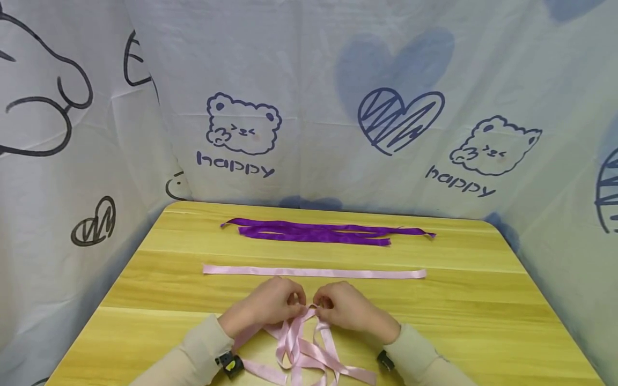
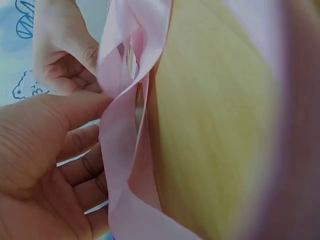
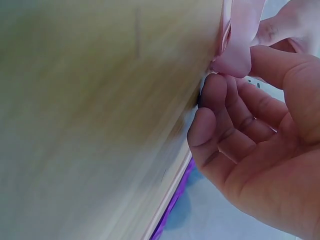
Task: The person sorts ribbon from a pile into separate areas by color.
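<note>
A loose heap of pink satin ribbon point(image 1: 315, 351) lies at the near middle of the table, its strands looped over one another. My left hand point(image 1: 277, 302) pinches a strand at the top of the heap between thumb and fingers. Close opposite, my right hand point(image 1: 348, 307) pinches the same part of the ribbon. Seen from the left wrist, the ribbon point(image 2: 120, 145) hangs in a twisted loop past the thumb. In the right wrist view a ribbon fold point(image 3: 245, 35) sits at the thumb tip, while the other fingers curl below it.
One straight pink ribbon strip point(image 1: 314, 273) lies flat just beyond the hands. Behind it, several purple ribbons point(image 1: 318, 236) are laid lengthwise near the far edge of the wooden table point(image 1: 154, 289). Printed white cloth point(image 1: 299, 64) encloses the back and sides.
</note>
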### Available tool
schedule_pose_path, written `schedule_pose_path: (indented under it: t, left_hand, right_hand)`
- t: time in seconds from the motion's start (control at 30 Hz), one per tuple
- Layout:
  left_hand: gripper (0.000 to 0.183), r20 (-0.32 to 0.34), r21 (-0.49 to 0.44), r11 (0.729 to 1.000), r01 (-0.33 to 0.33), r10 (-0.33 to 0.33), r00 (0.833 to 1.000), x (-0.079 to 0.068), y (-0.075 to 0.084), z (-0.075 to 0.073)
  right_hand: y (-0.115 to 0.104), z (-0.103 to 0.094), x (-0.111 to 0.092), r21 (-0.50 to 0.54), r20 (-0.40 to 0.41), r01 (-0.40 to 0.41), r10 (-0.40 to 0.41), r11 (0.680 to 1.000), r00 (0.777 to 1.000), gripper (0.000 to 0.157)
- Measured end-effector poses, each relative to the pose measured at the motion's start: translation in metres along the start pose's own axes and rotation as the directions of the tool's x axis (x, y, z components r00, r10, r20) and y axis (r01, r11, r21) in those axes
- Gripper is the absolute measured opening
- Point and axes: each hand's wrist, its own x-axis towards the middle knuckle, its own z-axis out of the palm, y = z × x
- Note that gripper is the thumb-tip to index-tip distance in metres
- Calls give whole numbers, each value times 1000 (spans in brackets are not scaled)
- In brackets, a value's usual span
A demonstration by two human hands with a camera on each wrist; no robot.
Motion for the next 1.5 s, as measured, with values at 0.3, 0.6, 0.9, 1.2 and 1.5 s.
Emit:
schedule_pose_path:
  t: [0.3, 0.6, 0.9, 1.2, 1.5]
  left_hand:
    - [23, -5, -44, 997, -63, 63, 998, 2, 4, -1]
    - [23, -33, -117, 992, -41, 37, 999, 2, 5, -7]
    - [11, -74, -267, 963, -19, -1, 997, 0, 3, -12]
    - [28, 71, -608, 791, 69, -32, 997, 3, 1, -16]
    - [26, -13, -522, 851, 56, -74, 997, 2, -6, -25]
  right_hand:
    - [-2, -3, 1, 28, -87, 7, -4, 1000, 996, 6]
    - [-3, -11, 4, 90, -178, -12, 28, 996, 984, 10]
    - [-2, -13, 3, 119, -224, 6, 21, 993, 974, 14]
    - [-3, -18, 4, 129, -253, 43, -9, 991, 967, 8]
    - [3, -29, 0, 303, -178, -11, 68, 953, 982, 21]
